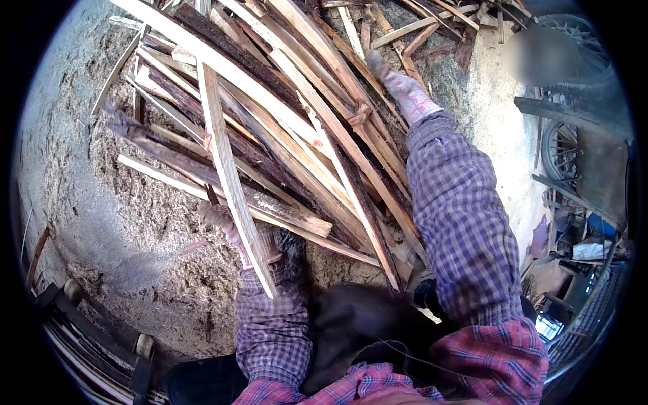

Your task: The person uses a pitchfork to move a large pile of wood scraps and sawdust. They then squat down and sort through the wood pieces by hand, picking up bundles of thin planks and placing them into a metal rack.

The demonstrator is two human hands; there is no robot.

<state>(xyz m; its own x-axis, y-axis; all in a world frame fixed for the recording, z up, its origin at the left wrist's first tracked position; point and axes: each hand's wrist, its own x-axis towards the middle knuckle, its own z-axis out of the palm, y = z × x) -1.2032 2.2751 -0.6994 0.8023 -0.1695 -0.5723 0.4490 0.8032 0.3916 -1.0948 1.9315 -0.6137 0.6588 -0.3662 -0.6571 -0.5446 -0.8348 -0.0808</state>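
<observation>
A loose pile of split wood strips (290,128) lies slantwise in front of me, pale faces mixed with dark bark. My left hand (226,226), in a dirty glove, is low at the pile's near left side. One long pale strip (226,155) crosses above it and hides part of it; I cannot tell how its fingers are set. On the pile's far right edge my right hand (405,88), gloved too, reaches out with its fingers stretched along the wood. No strip shows wrapped in those fingers. Checked purple sleeves cover both forearms.
Rough ground with wood debris (148,223) surrounds the pile. More scattered sticks (432,27) lie at the far right. Spoked wheels (561,150) and a dark board (567,115) stand at right. A dark frame with small rollers (144,345) sits at lower left.
</observation>
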